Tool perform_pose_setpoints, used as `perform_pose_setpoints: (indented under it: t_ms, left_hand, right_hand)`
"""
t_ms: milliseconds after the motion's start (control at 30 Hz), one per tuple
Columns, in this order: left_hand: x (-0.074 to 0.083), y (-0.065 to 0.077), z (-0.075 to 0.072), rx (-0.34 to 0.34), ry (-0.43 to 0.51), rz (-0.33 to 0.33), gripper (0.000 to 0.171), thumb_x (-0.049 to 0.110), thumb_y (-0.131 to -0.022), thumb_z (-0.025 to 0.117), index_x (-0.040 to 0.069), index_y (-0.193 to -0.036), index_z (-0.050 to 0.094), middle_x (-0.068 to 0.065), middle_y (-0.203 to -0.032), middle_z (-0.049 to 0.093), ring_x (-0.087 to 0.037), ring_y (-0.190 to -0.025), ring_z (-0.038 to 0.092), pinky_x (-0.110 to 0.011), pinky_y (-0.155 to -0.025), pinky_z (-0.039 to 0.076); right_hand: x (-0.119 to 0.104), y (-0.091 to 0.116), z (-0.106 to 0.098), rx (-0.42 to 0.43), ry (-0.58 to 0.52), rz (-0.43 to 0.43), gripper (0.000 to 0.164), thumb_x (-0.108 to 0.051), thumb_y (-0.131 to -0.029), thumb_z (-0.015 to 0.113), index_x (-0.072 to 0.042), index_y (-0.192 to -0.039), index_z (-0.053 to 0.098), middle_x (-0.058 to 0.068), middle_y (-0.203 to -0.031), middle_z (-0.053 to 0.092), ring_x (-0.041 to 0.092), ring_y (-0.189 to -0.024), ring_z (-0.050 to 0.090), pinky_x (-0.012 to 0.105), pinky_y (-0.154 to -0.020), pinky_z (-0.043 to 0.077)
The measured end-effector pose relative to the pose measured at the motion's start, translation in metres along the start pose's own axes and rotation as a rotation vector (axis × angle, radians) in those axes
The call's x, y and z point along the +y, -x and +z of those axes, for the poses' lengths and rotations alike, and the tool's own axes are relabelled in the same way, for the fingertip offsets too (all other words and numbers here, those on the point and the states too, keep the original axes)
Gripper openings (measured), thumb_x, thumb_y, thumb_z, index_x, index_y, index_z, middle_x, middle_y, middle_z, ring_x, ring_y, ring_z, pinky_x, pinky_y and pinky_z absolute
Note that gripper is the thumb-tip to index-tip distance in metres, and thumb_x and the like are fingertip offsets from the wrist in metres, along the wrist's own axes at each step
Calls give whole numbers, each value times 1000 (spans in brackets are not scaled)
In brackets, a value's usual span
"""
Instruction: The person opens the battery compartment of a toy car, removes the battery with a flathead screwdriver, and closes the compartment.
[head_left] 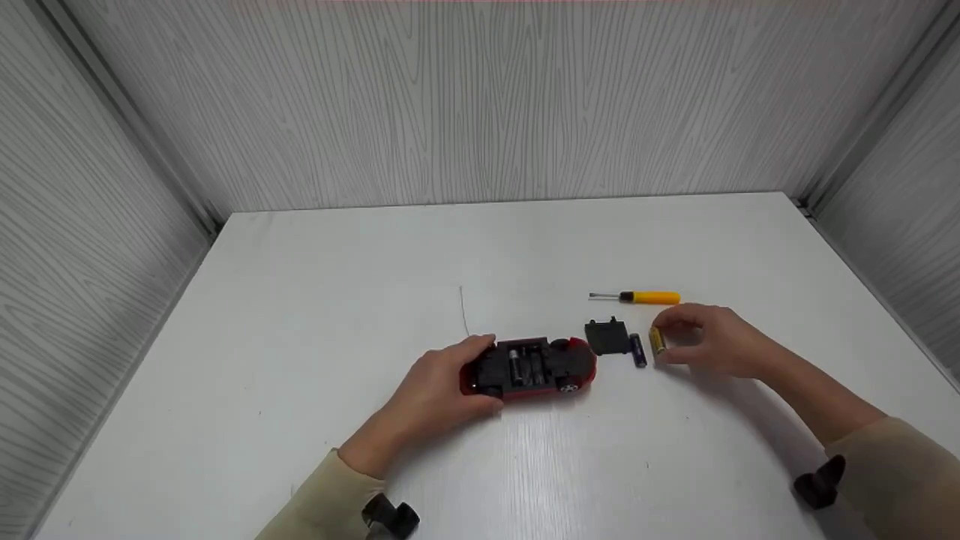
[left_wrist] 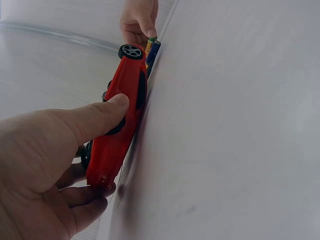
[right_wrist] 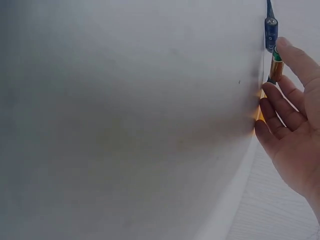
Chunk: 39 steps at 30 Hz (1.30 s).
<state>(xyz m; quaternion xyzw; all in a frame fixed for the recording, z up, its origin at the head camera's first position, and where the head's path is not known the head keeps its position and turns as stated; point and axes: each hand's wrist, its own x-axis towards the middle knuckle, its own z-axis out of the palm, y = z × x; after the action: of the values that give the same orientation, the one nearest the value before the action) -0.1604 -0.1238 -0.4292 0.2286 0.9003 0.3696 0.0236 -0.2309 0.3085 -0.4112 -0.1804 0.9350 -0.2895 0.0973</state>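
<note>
In the head view, a red toy car (head_left: 576,362) lies wheels up with its battery compartment uncovered; at least two batteries (head_left: 515,367) sit inside. My left hand (head_left: 441,381) grips the car's left end, thumb on the near side and fingers on the far side. The left wrist view shows the thumb across the red car body (left_wrist: 131,80). Over to the right, my right hand (head_left: 716,343) pinches a yellow battery (head_left: 658,341), green at one end in the right wrist view. Beside it lies a dark blue battery (head_left: 637,350), apart from the fingers in the head view.
Between the car and the blue battery lies a black battery cover (head_left: 607,337). Behind them is a screwdriver (head_left: 651,298) with a yellow handle. A thin wire (head_left: 463,309) sticks out behind the car. Wood-grain panels (head_left: 480,105) enclose the white table (head_left: 337,277).
</note>
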Motion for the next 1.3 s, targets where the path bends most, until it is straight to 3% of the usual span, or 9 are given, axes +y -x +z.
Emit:
perform_pose_setpoints:
  t_ms: [600,1133,1300]
  left_hand:
    - [0,0,0,-1,-10,8,86,32,-85,92,10,-158,52,-6,-155,57,-27,-139,56,-46,-116,44]
    - [0,1,1,1,-22,5,86,33,-86,91,11,-159,51,-7,-157,54,-27,-144,51,-46,-119,41]
    - [0,1,0,-1,-21,-2,86,34,-86,91,11,-159,51,-8,-158,54,-28,-144,52,-47,-119,41]
  right_hand:
    - [7,-2,5,-20,1,27,51,-31,-86,91,-15,-130,69,3,-128,65,30,-127,54,56,-114,41]
    - [6,1,4,-22,1,54,64,-40,-87,89,-19,-142,63,7,-144,60,34,-138,48,61,-118,35]
    - [5,-1,3,-21,-26,41,64,-41,-87,89,-18,-141,63,5,-140,64,33,-137,51,59,-118,36]
